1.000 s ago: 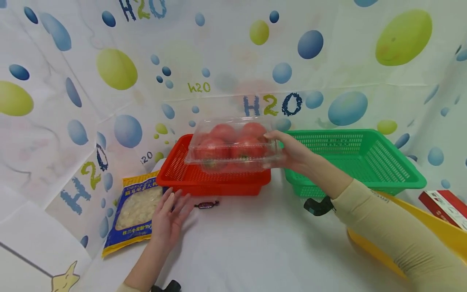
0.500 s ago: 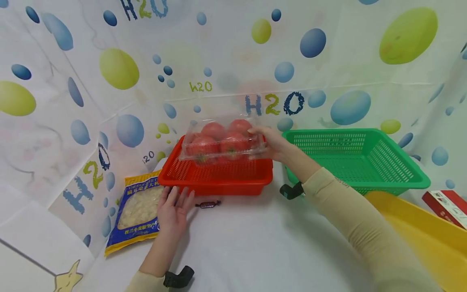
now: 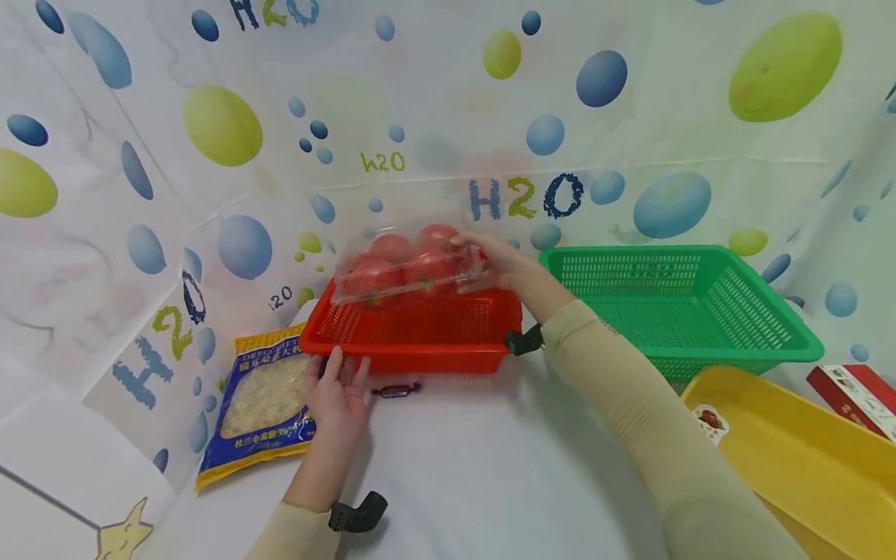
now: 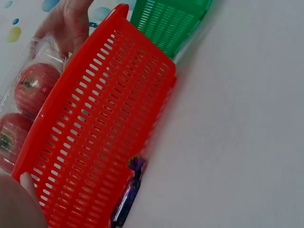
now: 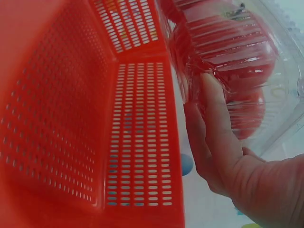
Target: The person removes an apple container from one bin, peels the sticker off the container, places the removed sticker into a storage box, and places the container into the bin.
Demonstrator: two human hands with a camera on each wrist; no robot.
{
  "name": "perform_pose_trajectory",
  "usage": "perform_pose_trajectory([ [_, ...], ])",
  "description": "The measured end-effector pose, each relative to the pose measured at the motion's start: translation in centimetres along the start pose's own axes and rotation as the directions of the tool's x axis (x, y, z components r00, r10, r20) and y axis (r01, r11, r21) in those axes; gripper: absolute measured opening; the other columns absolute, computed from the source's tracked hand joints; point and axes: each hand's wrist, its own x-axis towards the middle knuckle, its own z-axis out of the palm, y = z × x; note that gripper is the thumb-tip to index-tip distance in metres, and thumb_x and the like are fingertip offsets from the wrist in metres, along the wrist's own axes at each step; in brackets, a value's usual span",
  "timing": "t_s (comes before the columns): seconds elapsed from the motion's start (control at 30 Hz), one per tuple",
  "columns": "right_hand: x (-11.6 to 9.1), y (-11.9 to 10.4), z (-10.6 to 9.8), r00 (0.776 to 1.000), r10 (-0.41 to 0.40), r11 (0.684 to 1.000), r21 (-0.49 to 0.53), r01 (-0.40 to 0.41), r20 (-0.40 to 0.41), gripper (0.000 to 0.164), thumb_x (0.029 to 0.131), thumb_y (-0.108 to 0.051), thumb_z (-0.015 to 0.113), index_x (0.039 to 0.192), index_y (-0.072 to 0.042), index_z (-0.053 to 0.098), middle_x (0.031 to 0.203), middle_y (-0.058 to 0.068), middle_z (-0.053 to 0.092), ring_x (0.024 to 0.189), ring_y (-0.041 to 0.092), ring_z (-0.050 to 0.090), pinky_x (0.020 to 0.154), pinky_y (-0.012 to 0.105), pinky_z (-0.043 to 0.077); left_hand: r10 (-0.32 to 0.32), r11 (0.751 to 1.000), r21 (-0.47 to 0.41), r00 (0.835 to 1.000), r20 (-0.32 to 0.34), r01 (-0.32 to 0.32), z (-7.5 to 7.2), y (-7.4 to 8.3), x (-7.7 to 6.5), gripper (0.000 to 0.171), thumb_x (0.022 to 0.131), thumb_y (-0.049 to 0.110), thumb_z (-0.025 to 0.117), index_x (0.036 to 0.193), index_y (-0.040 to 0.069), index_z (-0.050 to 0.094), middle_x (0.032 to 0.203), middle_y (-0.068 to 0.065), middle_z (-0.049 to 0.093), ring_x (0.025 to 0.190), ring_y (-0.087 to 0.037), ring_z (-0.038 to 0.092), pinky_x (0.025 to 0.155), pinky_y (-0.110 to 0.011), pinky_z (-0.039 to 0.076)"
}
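A clear plastic box of red tomatoes point(image 3: 374, 276) hangs tilted over the left and back part of the red basket point(image 3: 434, 363). My right hand point(image 3: 497, 268) grips its right end, thumb on top, as the right wrist view also shows in the hand point(image 5: 228, 142) on the crinkled plastic. My left hand point(image 3: 339, 397) is palm up at the basket's front left corner, its fingertips touching the front wall. In the left wrist view, a fingertip point(image 4: 28, 183) lies against the slotted wall. A small dark-wrapped candy point(image 3: 397, 390) lies just in front of the basket.
A blue and yellow bag of pasta point(image 3: 262, 404) lies left of the left hand. The green basket point(image 3: 665, 311) stands to the right. Nearer on the right are a yellow tray point(image 3: 791, 443) and a red and white box point(image 3: 854, 397). A patterned sheet hangs behind.
My right hand has carried the box of tomatoes leftward, from over the red basket's right part to its left part. My left hand has moved slightly right to the basket's front wall.
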Motion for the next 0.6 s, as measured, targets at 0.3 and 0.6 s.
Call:
perform_pose_trajectory([
  [0.3, 2.2, 0.5, 0.5, 0.999, -0.018, 1.000, -0.003, 0.018, 0.041, 0.059, 0.091, -0.030, 0.069, 0.139, -0.014, 0.039, 0.139, 0.013, 0.046, 0.123, 0.035, 0.047, 0.087, 0.050, 0.057, 0.025, 1.000, -0.003, 0.999, -0.045, -0.025, 0.7, -0.2, 0.0, 0.054, 0.100, 0.007, 0.061, 0.144, 0.029, 0.036, 0.152, -0.004, 0.042, 0.132, -0.024, 0.051, 0.089, -0.038, 0.057],
  [0.6, 3.8, 1.4, 0.3, 0.999, 0.040, 0.999, -0.010, -0.040, 0.014, 0.062, 0.090, -0.031, 0.072, 0.141, -0.015, 0.039, 0.140, 0.012, 0.046, 0.125, 0.036, 0.046, 0.088, 0.051, 0.057, 0.025, 0.997, 0.071, 0.998, -0.059, -0.021, 0.8, -0.2, 0.0, 0.052, 0.102, 0.009, 0.059, 0.142, 0.029, 0.034, 0.149, -0.007, 0.040, 0.130, -0.025, 0.052, 0.085, -0.036, 0.058],
])
